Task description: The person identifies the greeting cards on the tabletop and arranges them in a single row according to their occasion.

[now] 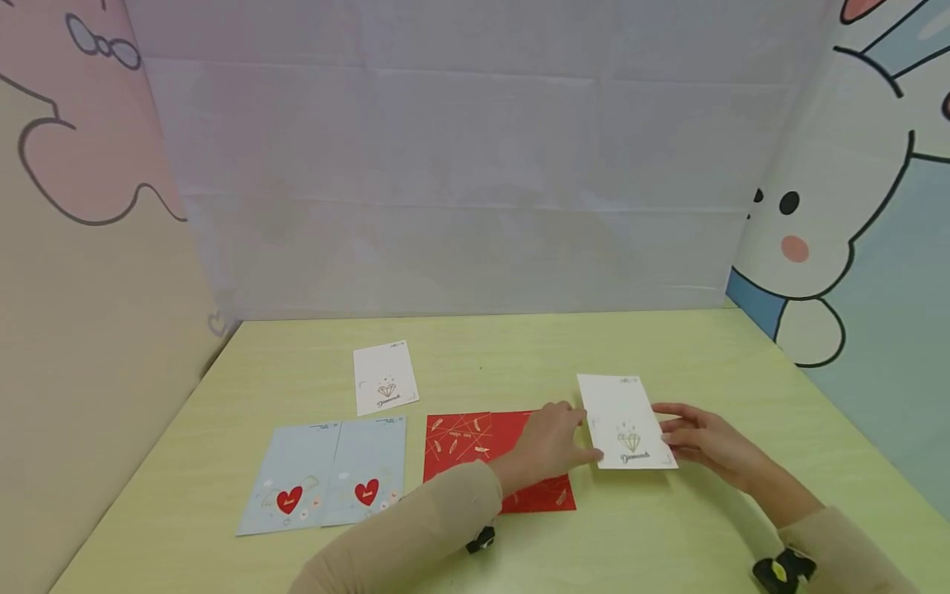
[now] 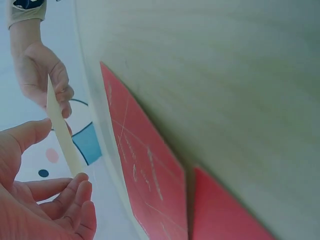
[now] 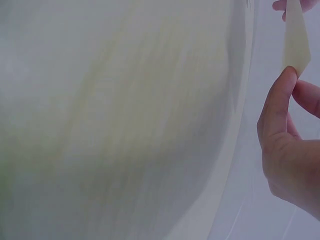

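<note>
Both hands hold a white card (image 1: 616,412) with a gold diamond print, raised over the table's right half. My left hand (image 1: 545,441) grips its left edge between thumb and fingers, and my right hand (image 1: 716,445) pinches its right edge. Seen edge-on in the left wrist view, the card (image 2: 62,132) runs between the two hands. In the right wrist view, finger and thumb close on one end of the card (image 3: 297,47). Below the left forearm lie two red cards (image 1: 456,437) with gold lines, partly hidden by the hand and sleeve.
Two light-blue cards (image 1: 297,462) with red hearts lie side by side at the left on the pale yellow-green table (image 1: 185,462). Behind them lies another white card (image 1: 386,375) with a diamond print. A white cloth (image 1: 475,190) hangs along the table's back edge.
</note>
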### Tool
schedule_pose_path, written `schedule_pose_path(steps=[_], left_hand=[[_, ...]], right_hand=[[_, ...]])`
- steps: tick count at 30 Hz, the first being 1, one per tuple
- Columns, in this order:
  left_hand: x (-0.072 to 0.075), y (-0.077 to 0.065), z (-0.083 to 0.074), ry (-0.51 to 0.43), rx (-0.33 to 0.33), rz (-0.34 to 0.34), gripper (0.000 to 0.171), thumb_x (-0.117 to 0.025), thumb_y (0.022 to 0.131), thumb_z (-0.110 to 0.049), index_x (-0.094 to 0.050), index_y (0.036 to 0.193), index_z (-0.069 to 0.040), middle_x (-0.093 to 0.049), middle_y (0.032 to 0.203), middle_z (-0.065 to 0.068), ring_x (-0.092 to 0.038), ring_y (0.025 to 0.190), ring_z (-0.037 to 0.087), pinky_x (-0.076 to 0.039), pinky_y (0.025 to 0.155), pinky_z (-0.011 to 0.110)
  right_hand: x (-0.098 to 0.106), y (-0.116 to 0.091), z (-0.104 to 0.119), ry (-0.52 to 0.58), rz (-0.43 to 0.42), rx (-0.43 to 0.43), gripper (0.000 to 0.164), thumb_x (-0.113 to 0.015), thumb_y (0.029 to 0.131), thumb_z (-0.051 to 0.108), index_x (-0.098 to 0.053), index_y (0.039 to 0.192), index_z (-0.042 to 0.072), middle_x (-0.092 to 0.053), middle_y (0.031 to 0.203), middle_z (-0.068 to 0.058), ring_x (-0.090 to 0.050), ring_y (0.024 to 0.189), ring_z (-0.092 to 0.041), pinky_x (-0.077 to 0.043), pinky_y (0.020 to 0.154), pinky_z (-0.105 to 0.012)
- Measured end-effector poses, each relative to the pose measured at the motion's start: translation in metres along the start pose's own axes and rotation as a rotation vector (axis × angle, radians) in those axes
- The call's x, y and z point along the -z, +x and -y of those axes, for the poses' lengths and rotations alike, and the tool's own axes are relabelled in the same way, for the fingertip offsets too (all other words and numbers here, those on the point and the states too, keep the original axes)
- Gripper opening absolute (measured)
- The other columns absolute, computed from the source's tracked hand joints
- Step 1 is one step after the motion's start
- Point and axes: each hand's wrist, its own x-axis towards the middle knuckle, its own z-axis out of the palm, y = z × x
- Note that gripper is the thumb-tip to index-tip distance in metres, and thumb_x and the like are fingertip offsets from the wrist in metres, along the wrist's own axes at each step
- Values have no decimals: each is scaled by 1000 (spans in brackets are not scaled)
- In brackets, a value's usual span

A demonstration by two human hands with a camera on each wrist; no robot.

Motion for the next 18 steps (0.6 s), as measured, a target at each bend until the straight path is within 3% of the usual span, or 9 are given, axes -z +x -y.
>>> schedule_pose_path(steps=[10,18], left_hand=[[-3,-8,-5,75,23,100,50,-70,68,-48,-60,102,-14,-48,78,-6,-41,64,6,-34,51,18],[-3,-11,-8,141,18,159,37,-68,70,-50,-56,76,-15,-43,64,-6,-39,55,6,-32,49,19]], right_hand=[[-3,-7,-4,26,82,-8,54,-48,88,3,-20,132,-11,-52,100,-9,-55,85,-18,-47,73,-31],[-6,-9,-6,33,117,-33,55,-52,87,4,-23,131,-11,-52,98,-10,-56,85,-20,-47,72,-32]])
